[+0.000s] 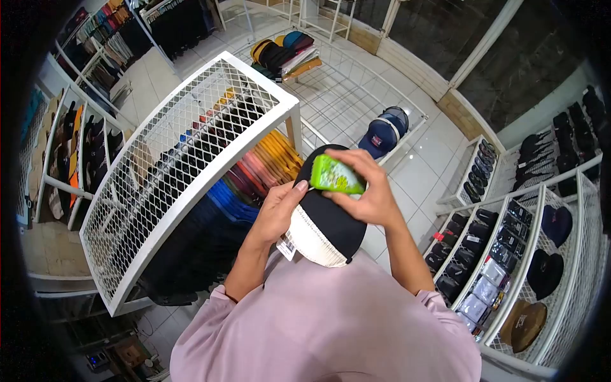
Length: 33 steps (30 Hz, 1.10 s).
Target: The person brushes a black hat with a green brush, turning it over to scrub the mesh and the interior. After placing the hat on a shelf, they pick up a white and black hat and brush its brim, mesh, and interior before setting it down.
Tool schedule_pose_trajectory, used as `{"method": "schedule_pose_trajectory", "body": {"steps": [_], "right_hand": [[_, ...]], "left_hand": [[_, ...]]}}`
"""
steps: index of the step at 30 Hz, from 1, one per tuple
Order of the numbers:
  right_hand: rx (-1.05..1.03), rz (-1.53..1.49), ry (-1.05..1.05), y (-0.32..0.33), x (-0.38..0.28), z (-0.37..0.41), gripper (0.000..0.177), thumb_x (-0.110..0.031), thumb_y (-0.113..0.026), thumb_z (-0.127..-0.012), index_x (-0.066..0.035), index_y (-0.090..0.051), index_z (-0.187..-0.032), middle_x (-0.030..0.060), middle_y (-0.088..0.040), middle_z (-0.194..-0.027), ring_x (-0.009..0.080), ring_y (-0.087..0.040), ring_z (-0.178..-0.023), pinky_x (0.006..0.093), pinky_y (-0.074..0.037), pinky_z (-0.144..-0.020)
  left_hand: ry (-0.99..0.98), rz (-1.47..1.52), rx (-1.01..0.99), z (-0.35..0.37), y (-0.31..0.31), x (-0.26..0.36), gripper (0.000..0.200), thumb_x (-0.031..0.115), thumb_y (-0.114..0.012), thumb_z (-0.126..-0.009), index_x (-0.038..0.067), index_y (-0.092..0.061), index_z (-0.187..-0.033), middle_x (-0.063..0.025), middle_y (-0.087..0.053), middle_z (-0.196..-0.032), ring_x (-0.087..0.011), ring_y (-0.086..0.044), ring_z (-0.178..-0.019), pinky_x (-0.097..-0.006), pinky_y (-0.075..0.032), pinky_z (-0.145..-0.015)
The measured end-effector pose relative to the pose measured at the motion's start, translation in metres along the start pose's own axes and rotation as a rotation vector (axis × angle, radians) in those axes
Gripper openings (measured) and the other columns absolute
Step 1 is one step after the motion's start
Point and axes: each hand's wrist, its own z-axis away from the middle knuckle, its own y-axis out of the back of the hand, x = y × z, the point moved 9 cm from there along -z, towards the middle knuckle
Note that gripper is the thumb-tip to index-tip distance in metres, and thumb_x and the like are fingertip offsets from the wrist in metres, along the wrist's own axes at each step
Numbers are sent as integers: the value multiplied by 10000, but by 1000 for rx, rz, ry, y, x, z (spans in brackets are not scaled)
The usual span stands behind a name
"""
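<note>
In front of my chest I hold a cap (344, 229), black on one part and cream with a stitched edge on the other. My left hand (279, 215) pinches the cap at its left edge, thumb on top. A white paper tag (286, 247) with a barcode hangs below that hand. My right hand (374, 191) is closed around a small bright-green plastic item (337, 174) with a printed label, perhaps a flat bottle. It lies over the black part of the cap; its underside is hidden.
A white mesh rack (191, 184) with hanging clothes stands close on my left. Ahead, navy caps (384, 134) and a pile of hats (286, 54) sit on a low wire platform (344, 83). Shelves (538, 254) with hats and packaged goods stand at right.
</note>
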Motion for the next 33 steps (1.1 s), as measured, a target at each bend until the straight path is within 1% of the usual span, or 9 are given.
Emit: {"method": "schedule_pose_trajectory", "body": {"steps": [5,9,12,17,19,25,28,31,33], "right_hand": [[293,34,-166,26,32,3,585,-80,-849,-728,2,-654,-1273,159,-689,-1173,309,-659,-1078,374,-494,-978],[-68,-13,50,10,6,-1,613,-104,-864,-724,-3,-651,-1290,145,-675,-1115,288,-644,-1084,370,-483,-988],[264,131,-141,48,39,-4,640,-132,-876,-730,-21,-658,-1321,151,-625,-1201,276,-615,-1126,368,-468,-1008],[-78,-11,-11,23,4,-1,694,-134,-879,-744,-47,-631,-1386,128,-598,-1182,267,-603,-1109,363,-469,-990],[-152,-23,-88,15,19,-3,698,-153,-894,-736,-57,-642,-1379,118,-599,-1172,265,-605,-1094,356,-467,-985],[-117,-60,-82,14,31,-3,699,-144,-886,-748,-54,-630,-1392,119,-612,-1137,248,-617,-1054,335,-475,-952],[177,21,-215,38,52,-3,648,-82,-876,-732,-26,-657,-1339,99,-629,-1159,226,-612,-1086,330,-454,-982],[-96,-85,0,17,21,-3,657,-95,-884,-714,-34,-667,-1331,100,-633,-1167,224,-614,-1104,334,-454,-991],[-68,-77,-140,30,33,-9,673,-106,-892,-702,-32,-667,-1332,105,-638,-1186,222,-614,-1121,336,-448,-1013]], "left_hand": [[-8,31,-125,1,-2,8,336,200,-493,-1100,-53,-645,-1262,-56,-723,-1092,-81,-667,-933,-234,-533,-830],[14,49,-115,3,-4,7,451,180,-528,-1075,-34,-479,-1468,-99,-622,-1358,-141,-603,-1197,-305,-471,-1037],[-80,157,-157,3,-16,19,577,102,-540,-1054,-15,-310,-1571,-133,-489,-1521,-195,-502,-1366,-342,-400,-1145],[46,153,-119,-1,-19,17,525,93,-521,-1066,-5,-359,-1555,-121,-547,-1451,-166,-557,-1286,-296,-452,-1079],[108,100,134,-4,-12,10,454,129,-496,-1076,-21,-433,-1500,-108,-600,-1344,-147,-589,-1193,-268,-479,-1009],[-68,42,11,-22,-17,4,435,258,-453,-1123,-45,-498,-1432,-90,-626,-1312,-129,-590,-1181,-256,-482,-1002],[-141,134,-7,-22,-21,11,450,263,-461,-1121,-50,-490,-1443,-95,-618,-1347,-130,-580,-1214,-271,-472,-1036],[-151,91,-8,-26,-17,6,455,260,-464,-1120,-46,-481,-1456,-92,-617,-1350,-134,-581,-1210,-275,-465,-1044],[-149,66,-19,-24,-18,6,454,258,-466,-1119,-44,-480,-1458,-89,-616,-1351,-134,-580,-1209,-277,-461,-1048]]}}
